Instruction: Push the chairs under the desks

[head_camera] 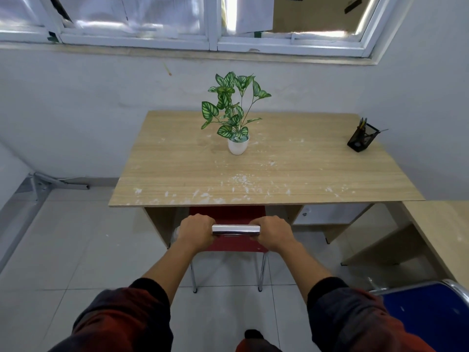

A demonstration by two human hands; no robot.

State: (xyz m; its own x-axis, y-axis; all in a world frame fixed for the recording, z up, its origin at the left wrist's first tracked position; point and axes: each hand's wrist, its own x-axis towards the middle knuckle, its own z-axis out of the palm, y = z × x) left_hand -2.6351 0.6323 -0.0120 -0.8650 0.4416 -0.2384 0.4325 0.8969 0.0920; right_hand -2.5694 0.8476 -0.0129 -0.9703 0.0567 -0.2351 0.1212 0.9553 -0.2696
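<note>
Under the light wood-grain desk [266, 171], the red-seated chrome-framed chair [228, 246] is sitting partly tucked, its seat front hidden beneath the top. Left hand [195, 231] and right hand [272, 233] are curling their fingers around the shiny backrest bar [236, 229], apparently mid-push; next, a straight shove forward seems needed.

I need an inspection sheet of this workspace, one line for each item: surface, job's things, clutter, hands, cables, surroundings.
Surface: wooden desk, with white flecks near its front edge.
Job's things: red chair, seat partly under the desk; blue chair at lower right, beside a second desk.
Clutter: potted plant; black pen holder.
Hands: left hand and right hand both grip the red chair's chrome back bar.
Cables: nothing seen.
Surroundings: white wall, window above, tiled floor.
</note>
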